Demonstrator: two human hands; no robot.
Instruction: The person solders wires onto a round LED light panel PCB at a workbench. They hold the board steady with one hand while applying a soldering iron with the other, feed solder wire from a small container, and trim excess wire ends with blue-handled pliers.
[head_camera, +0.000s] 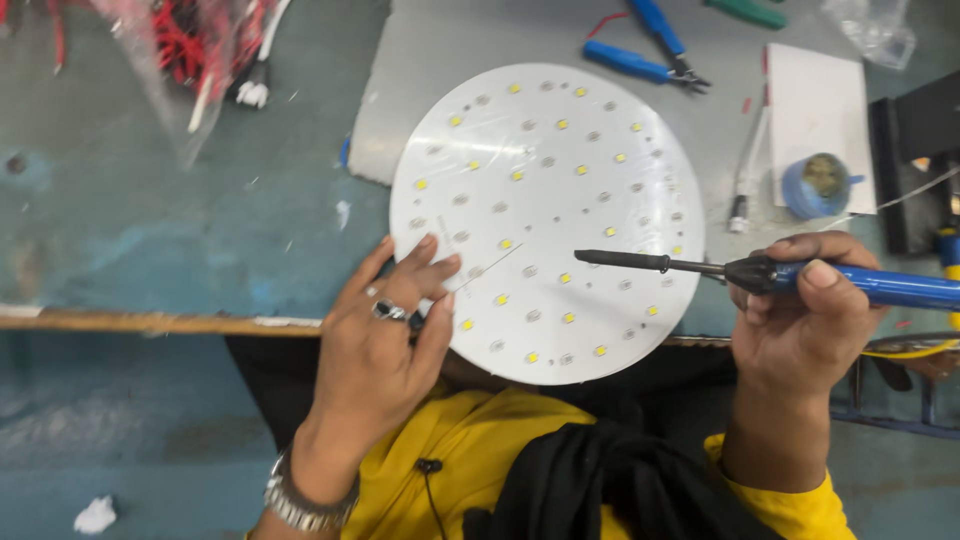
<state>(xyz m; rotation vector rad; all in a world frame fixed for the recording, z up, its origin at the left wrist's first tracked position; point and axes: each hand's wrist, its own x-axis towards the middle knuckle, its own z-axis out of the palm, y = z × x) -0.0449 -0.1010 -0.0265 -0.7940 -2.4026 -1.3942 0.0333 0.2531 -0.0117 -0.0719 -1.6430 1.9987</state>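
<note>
Closest to the camera there's a yellow top with a black cloth (600, 480) bunched over the lap, and a metal watch (300, 500) on the left wrist. The left hand (380, 340), ring on one finger, rests on the near-left edge of a round white light board (545, 220), its grip pinched narrow on a thin wire (490, 268) that runs out across the board's face. The right hand (800, 330) has its grip wrapped tight around the blue handle of a soldering iron (760, 275), held roughly level, dark tip pointing left and sitting over the middle of the board; can't tell if the tip actually touches it. The board is dotted with little yellow and grey chips and hangs partly over the near edge of the teal counter (150, 230), lying on a grey mat (450, 50). Further back on the right there's a small blue tin (818, 185) on a white pad, and beyond that blue-handled pliers (650, 55). Far left, a clear bag of red wires (190, 45).
</note>
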